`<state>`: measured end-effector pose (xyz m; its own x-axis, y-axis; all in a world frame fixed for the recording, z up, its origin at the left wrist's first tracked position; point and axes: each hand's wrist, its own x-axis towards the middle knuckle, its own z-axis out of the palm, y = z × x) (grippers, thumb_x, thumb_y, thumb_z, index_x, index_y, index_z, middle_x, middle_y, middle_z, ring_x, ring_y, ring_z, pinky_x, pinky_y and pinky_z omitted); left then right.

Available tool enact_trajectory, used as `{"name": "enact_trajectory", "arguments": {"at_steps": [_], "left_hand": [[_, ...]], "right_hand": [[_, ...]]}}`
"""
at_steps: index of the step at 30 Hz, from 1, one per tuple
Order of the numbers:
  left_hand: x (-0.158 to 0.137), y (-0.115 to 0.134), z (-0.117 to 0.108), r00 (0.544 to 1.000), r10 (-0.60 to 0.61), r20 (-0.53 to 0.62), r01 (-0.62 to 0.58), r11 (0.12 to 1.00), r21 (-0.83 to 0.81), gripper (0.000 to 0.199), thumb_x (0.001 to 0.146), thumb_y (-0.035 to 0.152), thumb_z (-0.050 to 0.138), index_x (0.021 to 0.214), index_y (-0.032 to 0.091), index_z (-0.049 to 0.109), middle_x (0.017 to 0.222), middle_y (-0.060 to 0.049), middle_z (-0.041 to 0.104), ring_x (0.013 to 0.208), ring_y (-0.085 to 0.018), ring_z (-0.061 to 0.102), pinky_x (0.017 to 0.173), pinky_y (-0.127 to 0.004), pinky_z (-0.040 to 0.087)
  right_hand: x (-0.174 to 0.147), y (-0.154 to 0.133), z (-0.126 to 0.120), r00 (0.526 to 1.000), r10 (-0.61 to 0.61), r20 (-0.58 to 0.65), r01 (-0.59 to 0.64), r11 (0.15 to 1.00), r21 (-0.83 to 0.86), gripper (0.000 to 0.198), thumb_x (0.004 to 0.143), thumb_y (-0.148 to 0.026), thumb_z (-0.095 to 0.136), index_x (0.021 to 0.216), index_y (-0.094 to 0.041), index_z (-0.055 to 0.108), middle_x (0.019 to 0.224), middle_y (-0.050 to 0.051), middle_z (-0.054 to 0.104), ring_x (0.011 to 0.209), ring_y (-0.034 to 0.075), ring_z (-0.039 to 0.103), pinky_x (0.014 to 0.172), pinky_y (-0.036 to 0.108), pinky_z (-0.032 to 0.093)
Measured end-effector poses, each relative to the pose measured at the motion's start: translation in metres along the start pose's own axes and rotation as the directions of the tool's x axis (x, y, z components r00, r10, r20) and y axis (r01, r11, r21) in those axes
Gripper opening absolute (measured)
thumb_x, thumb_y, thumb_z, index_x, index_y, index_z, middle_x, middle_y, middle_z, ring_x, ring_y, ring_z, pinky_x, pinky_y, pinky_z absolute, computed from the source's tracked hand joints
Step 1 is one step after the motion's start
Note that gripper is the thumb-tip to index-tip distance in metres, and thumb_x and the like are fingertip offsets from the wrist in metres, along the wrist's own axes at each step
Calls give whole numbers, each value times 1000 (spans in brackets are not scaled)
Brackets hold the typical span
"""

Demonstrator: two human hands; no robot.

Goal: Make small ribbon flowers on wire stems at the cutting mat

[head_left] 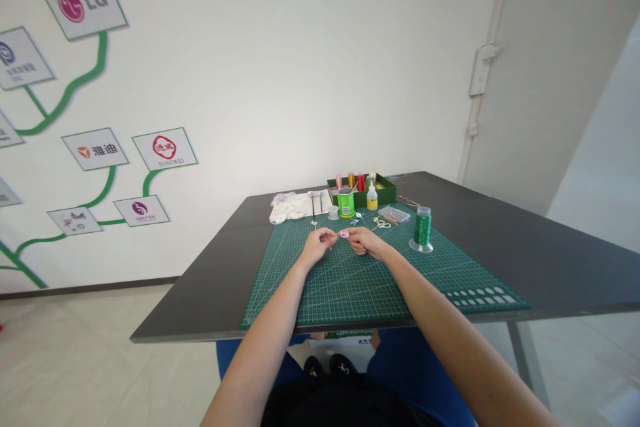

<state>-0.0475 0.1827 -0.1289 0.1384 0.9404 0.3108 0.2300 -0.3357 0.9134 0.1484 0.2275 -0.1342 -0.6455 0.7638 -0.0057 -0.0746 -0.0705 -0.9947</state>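
Observation:
Both hands are raised over the green cutting mat [285, 280], fingertips nearly meeting. Between the thumb and fingers of my right hand [364, 240] is a small pink piece [344, 233], perhaps a petal; its exact kind is too small to tell. My left hand [320, 245] pinches just left of it, its fingers closed on something too small to make out. Just beyond my left hand, a thin stem with a pale tip [313, 222] shows. White-handled scissors [383, 223] lie past my right hand, near a small blue-and-white piece [358, 216].
At the back stand a green can [345, 203], a glue bottle [372, 198] and a green box [387, 195] of thread spools. A clear case [394, 215] and a green thread spool [423, 228] are to the right. White cloth [297, 208] lies back left on the dark table [215, 273].

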Motion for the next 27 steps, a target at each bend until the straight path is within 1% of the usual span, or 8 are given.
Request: {"name": "enact_trajectory", "arguments": {"at_steps": [5, 8, 16, 20, 24, 27], "left_hand": [[1, -2, -1, 994, -23, -110, 20, 999, -26, 26, 80, 40, 72, 85, 16, 64, 60, 4, 56, 51, -10, 51, 51, -22, 40], [1, -4, -2, 989, -26, -148, 23, 999, -25, 23, 81, 38, 70, 83, 17, 62, 62, 3, 55, 51, -10, 51, 52, -23, 41], [5, -11, -3, 983, -6, -182, 2, 1000, -20, 15, 82, 30, 66, 81, 17, 59, 57, 5, 50, 49, -10, 47, 53, -23, 39], [7, -14, -4, 980, 27, -196, -25, 1000, 13, 11, 81, 26, 65, 79, 16, 60, 58, 5, 51, 52, -11, 48, 56, -23, 40], [8, -15, -4, 977, 28, -210, -15, 998, 62, 9, 81, 24, 65, 79, 16, 62, 60, 4, 53, 54, -11, 50, 59, -24, 42], [7, -14, -4, 979, 32, -202, -18, 997, 69, 6, 83, 21, 64, 83, 16, 64, 61, 4, 54, 55, -11, 50, 60, -24, 42]], "right_hand": [[-5, -2, 3, 996, 17, 92, -18, 1000, 7, 50, 76, -28, 68, 121, -7, 65, 35, -13, 36, 33, 6, 20, 38, 21, 17], [-7, -3, 4, 991, 15, 134, -15, 1000, -4, 52, 78, -28, 67, 125, -6, 66, 35, -13, 36, 34, 7, 21, 40, 22, 17], [-10, -5, 6, 986, 10, 167, -8, 1000, -13, 52, 81, -29, 66, 128, -6, 66, 37, -13, 36, 36, 6, 22, 41, 22, 20], [-10, -5, 7, 983, 14, 182, -10, 1000, -25, 52, 81, -29, 66, 128, -6, 66, 38, -13, 36, 36, 6, 22, 41, 22, 20], [-10, -5, 7, 981, 20, 191, -14, 999, -30, 51, 82, -28, 66, 128, -6, 66, 38, -12, 36, 36, 7, 22, 41, 22, 19], [-9, -4, 7, 980, 15, 197, -10, 1000, -29, 49, 83, -27, 65, 127, -6, 66, 38, -12, 36, 36, 7, 23, 41, 22, 20]]}}
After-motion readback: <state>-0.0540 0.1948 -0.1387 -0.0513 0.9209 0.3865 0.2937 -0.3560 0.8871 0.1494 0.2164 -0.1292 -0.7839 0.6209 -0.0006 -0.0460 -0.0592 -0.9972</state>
